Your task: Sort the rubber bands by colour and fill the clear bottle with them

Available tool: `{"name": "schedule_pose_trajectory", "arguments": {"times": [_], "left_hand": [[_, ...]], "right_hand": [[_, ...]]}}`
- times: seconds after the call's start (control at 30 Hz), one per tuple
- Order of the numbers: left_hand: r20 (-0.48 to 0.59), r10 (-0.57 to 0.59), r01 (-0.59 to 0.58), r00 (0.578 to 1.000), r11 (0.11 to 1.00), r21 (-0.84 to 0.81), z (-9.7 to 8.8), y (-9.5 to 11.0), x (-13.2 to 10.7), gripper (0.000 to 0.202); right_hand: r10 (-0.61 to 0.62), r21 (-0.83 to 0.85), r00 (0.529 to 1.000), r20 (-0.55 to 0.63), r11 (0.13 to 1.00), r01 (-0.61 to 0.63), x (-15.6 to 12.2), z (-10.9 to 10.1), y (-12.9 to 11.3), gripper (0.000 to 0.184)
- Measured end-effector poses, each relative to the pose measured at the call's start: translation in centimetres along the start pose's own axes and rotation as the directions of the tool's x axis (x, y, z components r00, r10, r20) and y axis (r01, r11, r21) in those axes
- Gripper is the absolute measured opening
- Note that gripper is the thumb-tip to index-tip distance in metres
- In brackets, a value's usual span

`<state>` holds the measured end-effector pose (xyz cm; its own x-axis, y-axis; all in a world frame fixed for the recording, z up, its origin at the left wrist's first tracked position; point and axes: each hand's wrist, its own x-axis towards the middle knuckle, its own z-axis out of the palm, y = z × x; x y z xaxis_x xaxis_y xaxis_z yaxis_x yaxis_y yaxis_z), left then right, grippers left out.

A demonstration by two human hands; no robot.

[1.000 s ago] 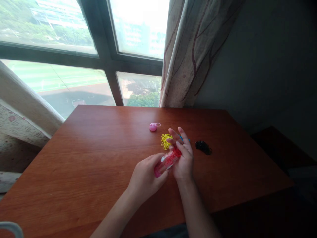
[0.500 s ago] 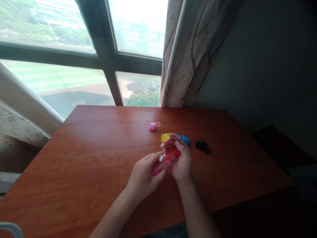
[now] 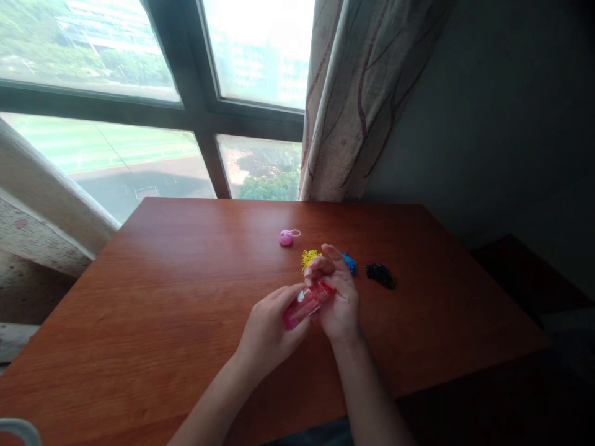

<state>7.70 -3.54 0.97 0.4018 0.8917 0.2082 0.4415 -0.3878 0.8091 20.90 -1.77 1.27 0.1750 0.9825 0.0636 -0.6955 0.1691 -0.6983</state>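
Observation:
A clear pink bottle (image 3: 301,307) lies tilted in my left hand (image 3: 267,325), its open end up and to the right. The fingers and thumb of that hand are wrapped round its lower part. My right hand (image 3: 341,297) is cupped at the bottle's mouth, with the thumb bent in and the forefinger raised. Red rubber bands (image 3: 326,287) show between the right thumb and the mouth, some of them inside the bottle. Just beyond my right hand are a yellow clump of bands (image 3: 308,259) and a blue clump (image 3: 349,262), partly hidden by the fingers.
Farther back on the brown wooden table (image 3: 162,297) sits a pink domed cap with a loop (image 3: 286,237). A black clump of bands (image 3: 380,275) lies to the right. Behind the table are a window and a curtain (image 3: 344,124). A pale curved object (image 3: 21,427) shows at bottom left.
My right fingers have opened upward a little and the thumb has moved down toward the bottle's mouth. The red bands sit lower, closer into the bottle. My left hand has barely moved.

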Motion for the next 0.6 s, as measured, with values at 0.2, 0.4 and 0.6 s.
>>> {"name": "schedule_pose_trajectory", "arguments": {"times": [0.2, 0.4, 0.6], "left_hand": [[-0.008, -0.008, 0.007, 1.0, 0.999, -0.038, 0.04, -0.2, 0.03, 0.032], [-0.004, -0.021, 0.021, 1.0, 0.997, -0.068, 0.1, -0.22, 0.0, 0.034], [0.009, -0.015, 0.015, 1.0, 1.0, -0.017, 0.05, -0.27, -0.06, 0.034]], "right_hand": [[-0.013, -0.022, 1.0, -0.026, 1.0, 0.013, 0.05, -0.02, 0.07, 0.037], [-0.023, -0.011, 1.0, 0.007, 1.0, 0.023, -0.04, -0.06, 0.26, 0.039], [-0.009, -0.028, 0.999, -0.05, 1.0, 0.007, 0.02, 0.06, 0.03, 0.022]]}}
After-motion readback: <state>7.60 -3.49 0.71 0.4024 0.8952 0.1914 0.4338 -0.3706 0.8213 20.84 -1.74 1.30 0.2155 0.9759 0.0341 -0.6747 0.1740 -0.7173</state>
